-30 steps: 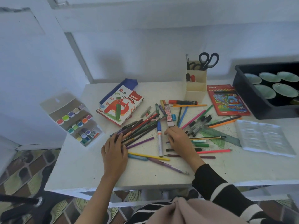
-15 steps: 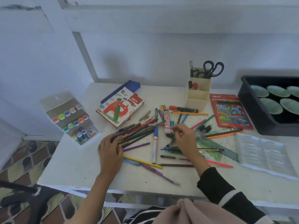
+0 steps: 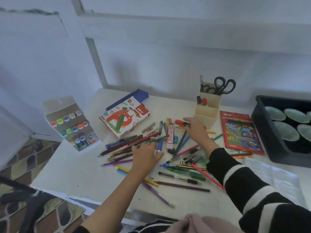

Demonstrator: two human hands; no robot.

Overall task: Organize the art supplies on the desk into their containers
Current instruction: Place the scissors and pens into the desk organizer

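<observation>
The left hand (image 3: 145, 155) lies flat on the white desk (image 3: 75, 174), fingers straight and slightly spread. The fingertips rest on the near end of a loose bundle of coloured pencils (image 3: 124, 145) that fans away to their left. Just right of the thumb lies a blue-capped marker (image 3: 159, 145).

The right hand (image 3: 196, 129) reaches farther back, its fingers stretched over what looks like a red-handled pen (image 3: 179, 122). Motion blur hides whether they are gripping it or only touching it. Directly beyond those fingers stands the cream organiser (image 3: 207, 109), with black scissors (image 3: 224, 85) upright in its back compartment.

More pens and pencils (image 3: 183, 167) lie scattered between the two hands and under the right forearm. An oil pastels box (image 3: 124, 119) sits beyond the left fingertips. A red coloured-pencil pack (image 3: 240, 133) lies right of the right hand.
</observation>
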